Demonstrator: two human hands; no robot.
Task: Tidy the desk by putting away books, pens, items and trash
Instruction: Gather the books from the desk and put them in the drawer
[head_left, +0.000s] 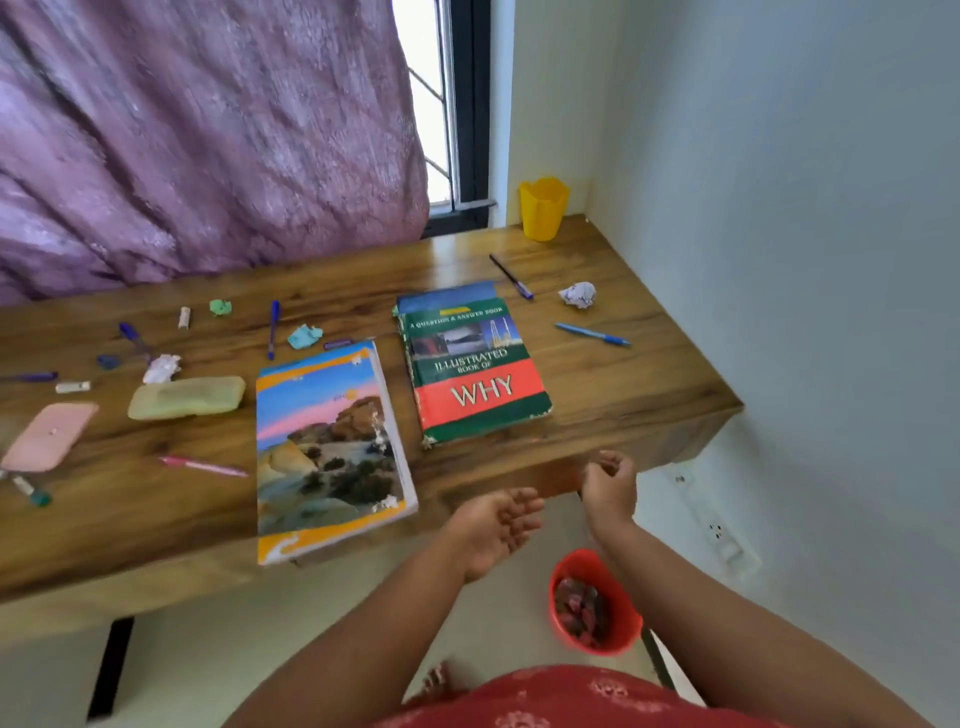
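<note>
Two books lie on the wooden desk (623, 364): a landscape-cover notebook (327, 447) overhanging the front edge and a green-and-red "WHY" book (475, 369) on top of a blue book (447, 296). Pens are scattered about: a blue pen (592, 334), a dark pen (511, 276), a purple pen (272, 330) and a pink pen (202, 466). Crumpled paper (578, 294) sits at the right, more scraps at the left. My left hand (498, 530) and my right hand (609, 486) hover at the desk's front edge, fingers loosely curled, holding nothing.
A yellow cup (543, 208) stands in the far right corner. A red bin (592, 603) with scraps sits on the floor under my right arm. A green case (187, 397), a pink case (49, 436), caps and markers lie on the left. The wall is close on the right.
</note>
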